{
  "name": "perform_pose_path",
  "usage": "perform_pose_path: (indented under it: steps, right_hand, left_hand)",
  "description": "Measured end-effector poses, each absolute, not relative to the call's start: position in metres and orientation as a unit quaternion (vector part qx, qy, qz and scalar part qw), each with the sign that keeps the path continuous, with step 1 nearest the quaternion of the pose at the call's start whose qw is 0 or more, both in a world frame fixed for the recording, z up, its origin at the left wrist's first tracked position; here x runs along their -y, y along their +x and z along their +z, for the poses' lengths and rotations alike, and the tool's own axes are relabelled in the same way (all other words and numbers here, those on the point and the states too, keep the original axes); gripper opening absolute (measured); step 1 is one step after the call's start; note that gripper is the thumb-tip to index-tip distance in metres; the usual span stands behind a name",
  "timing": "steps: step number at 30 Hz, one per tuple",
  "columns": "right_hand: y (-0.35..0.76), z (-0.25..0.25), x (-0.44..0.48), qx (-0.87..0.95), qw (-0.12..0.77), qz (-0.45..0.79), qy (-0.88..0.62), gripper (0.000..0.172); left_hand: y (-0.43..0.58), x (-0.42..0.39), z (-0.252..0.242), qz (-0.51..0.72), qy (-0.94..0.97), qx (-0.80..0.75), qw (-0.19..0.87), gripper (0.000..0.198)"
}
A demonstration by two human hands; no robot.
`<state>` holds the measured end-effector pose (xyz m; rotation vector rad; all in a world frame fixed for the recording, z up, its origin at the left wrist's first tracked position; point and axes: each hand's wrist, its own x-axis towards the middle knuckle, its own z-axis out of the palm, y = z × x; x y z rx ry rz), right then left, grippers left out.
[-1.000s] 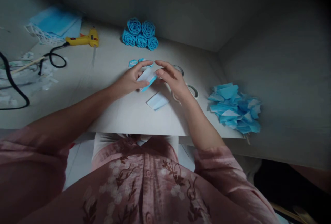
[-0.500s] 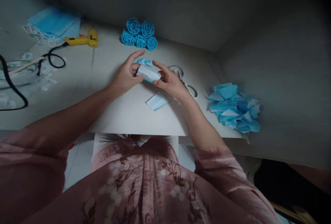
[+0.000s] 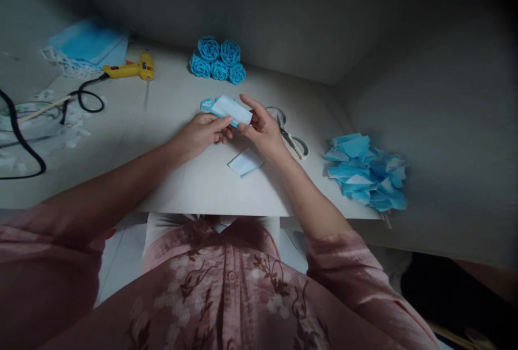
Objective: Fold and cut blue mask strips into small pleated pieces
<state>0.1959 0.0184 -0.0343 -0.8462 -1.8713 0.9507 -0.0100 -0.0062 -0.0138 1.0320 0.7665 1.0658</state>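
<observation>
Head view, single camera: worn on the person's head, facing forward and steeply down over the chest onto the white table (image 3: 194,177). Close range, wide-angle; frame spans both forearms, the tabletop and the corner walls (image 3: 307,21) behind. No second view.

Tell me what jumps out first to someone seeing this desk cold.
At the centre, the left hand and right hand hold a pale blue strip between them just above the table. Behind them, by the wall, sits a cluster of bright blue roses, and a heap of blue scraps lies at the right edge. A yellow glue gun lies far left, its black cord trailing off.
</observation>
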Motion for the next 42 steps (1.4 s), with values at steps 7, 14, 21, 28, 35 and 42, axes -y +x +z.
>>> perform_pose_path:
  steps: [7,14,21,28,35,42]
  right_hand:
    - [0.204,-0.018,-0.016,0.699,0.483,0.383,-0.361,0.068]
    - [0.198,-0.028,-0.02,0.722,0.449,0.386,-0.356,0.075]
    - [0.207,-0.023,-0.017,0.754,0.466,0.275,-0.373,0.053]
    - [0.209,-0.01,-0.012,0.88,0.39,0.115,-0.245,0.055]
    - [0.202,-0.023,-0.018,0.886,0.365,0.102,-0.267,0.035]
    - [0.195,-0.022,-0.014,0.851,0.399,0.153,-0.304,0.017]
  left_hand:
    - [-0.015,0.004,-0.008,0.498,0.422,-0.357,0.668,0.022]
    - [-0.013,0.004,-0.01,0.45,0.479,-0.419,0.626,0.03]
    - [-0.015,0.002,-0.008,0.461,0.449,-0.417,0.642,0.028]
    - [-0.015,0.004,0.002,0.476,0.384,-0.389,0.689,0.015]
    - [-0.015,0.007,0.003,0.47,0.375,-0.386,0.699,0.015]
    - [-0.014,0.005,-0.002,0.449,0.421,-0.406,0.676,0.032]
